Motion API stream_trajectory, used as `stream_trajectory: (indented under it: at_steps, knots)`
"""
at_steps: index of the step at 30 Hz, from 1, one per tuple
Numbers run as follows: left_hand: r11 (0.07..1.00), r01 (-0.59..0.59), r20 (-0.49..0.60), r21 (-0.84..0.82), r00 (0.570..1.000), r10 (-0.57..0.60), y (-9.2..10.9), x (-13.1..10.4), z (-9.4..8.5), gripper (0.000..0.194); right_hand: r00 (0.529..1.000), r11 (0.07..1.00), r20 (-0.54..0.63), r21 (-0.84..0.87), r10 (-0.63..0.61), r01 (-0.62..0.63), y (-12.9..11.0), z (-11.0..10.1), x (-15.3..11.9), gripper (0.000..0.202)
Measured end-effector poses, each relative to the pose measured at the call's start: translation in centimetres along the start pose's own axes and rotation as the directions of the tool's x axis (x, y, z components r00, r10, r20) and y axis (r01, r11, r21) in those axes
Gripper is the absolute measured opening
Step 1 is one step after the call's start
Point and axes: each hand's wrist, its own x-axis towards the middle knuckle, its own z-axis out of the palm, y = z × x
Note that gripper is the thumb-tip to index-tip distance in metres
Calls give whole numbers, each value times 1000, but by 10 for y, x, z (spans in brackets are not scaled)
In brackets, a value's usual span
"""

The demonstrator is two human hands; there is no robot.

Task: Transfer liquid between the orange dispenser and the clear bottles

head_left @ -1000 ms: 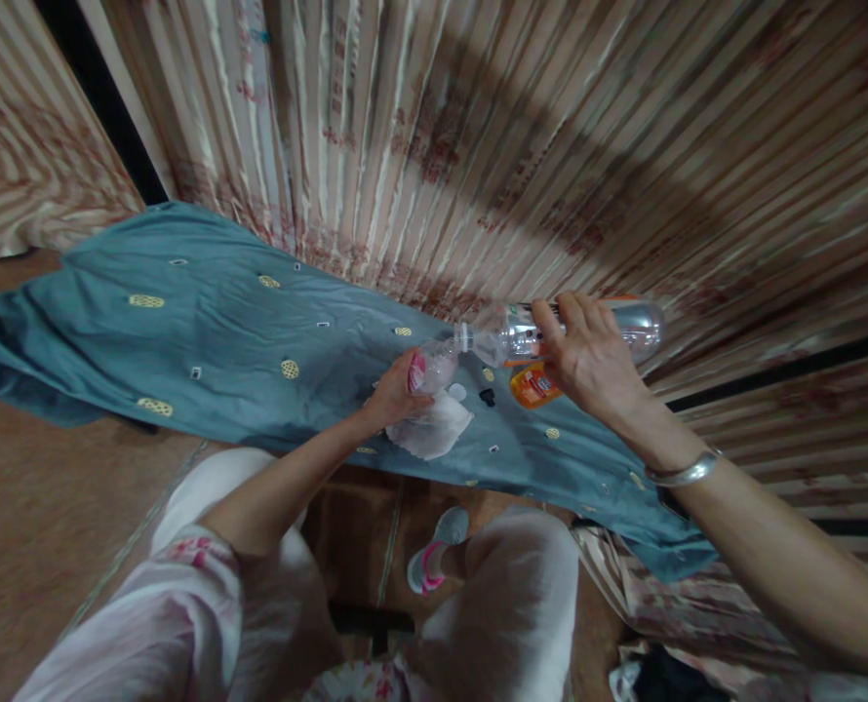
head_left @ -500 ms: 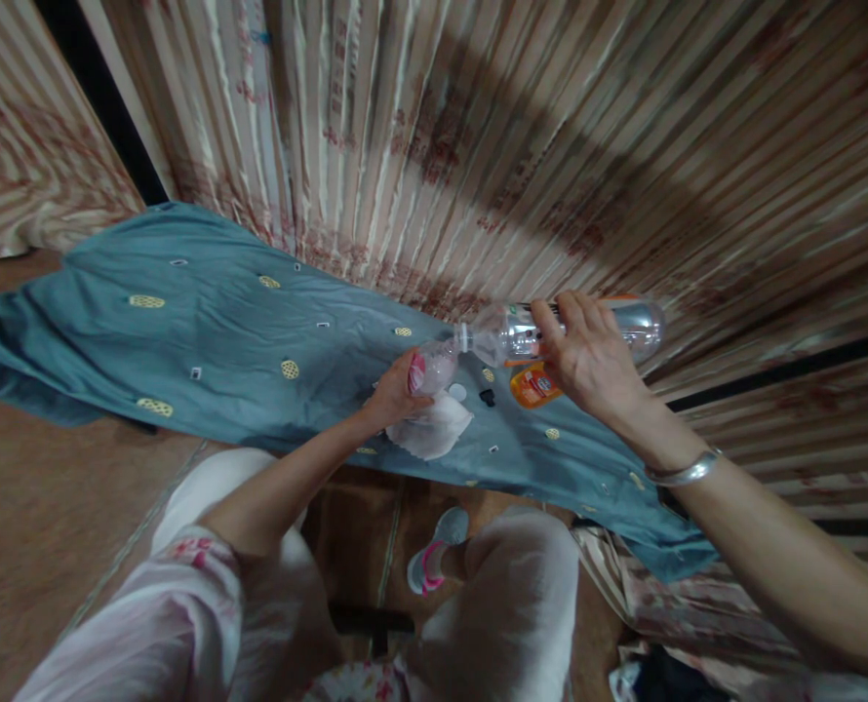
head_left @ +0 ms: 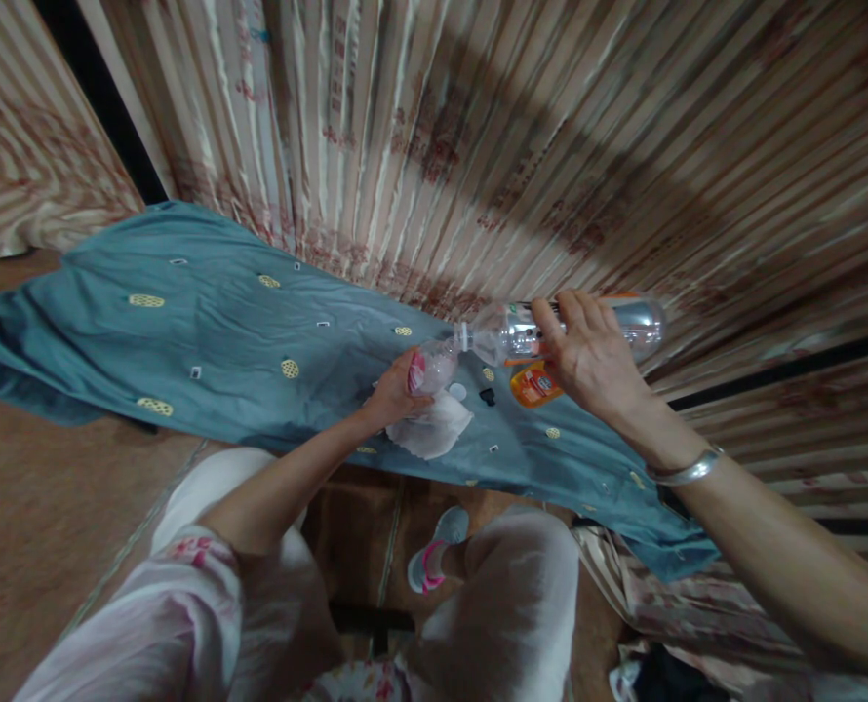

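My right hand is wrapped round a large clear plastic bottle that lies nearly level, its neck pointing left. That neck meets the mouth of a small clear bottle with a pink label, which my left hand grips. A white crumpled cloth or bag lies beneath the small bottle. Near it are a white round cap and a small black piece. An orange bottle with a label lies below the large bottle, partly covered by my right hand.
A teal cloth with yellow patterns covers the narrow table. Striped curtains hang right behind it. My knees and a shoe are below the near edge. A dark bar runs at the right.
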Motion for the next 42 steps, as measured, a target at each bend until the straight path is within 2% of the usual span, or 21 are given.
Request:
stream_trajectory:
  at_steps: [11,27,35,42]
  knots:
    - [1000,2,18,-13,1000,-2,0,0,-1,93,999,1000,35,-3,-3,3,0,-4,2,48]
    - [1000,0,2,-10,1000,0,-5,0,1,94,1000,999,15,33,-8,8,0,-4,2,52]
    - [999,33,17,-9,999,-33,0,0,0,96,1000,999,11,36,-1,0,1,-2,2,52]
    - [1000,-4,5,-21,1000,4,-1,-1,-1,92,1000,999,3,34,-1,1,1,-1,1,51]
